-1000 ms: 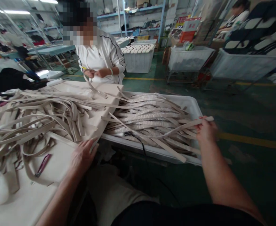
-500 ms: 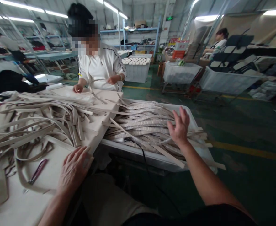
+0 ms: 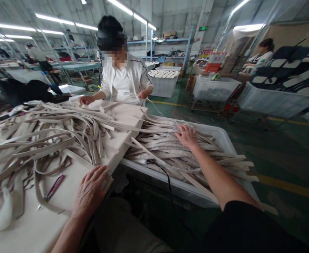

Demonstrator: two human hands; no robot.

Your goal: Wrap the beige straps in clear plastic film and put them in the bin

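Over the white bin [image 3: 224, 137], the right hand [image 3: 186, 135] is resting palm-down on the strips [image 3: 167, 149].
Its fingers are lying spread and loosely curved on the pale pile, gripping nothing; the left hand [image 3: 90, 191] is pressing flat, fingers together, on the white table [image 3: 25, 228] at its edge, near small purple snips [image 3: 53, 187]. Red signs behind are showing writing too blurred to read.

I'm looking into a factory hall: strip lights [image 3: 57, 20] overhead, metal shelving [image 3: 167, 40], white bins [image 3: 214, 89], yellow floor lines [image 3: 288, 185], seated workers.
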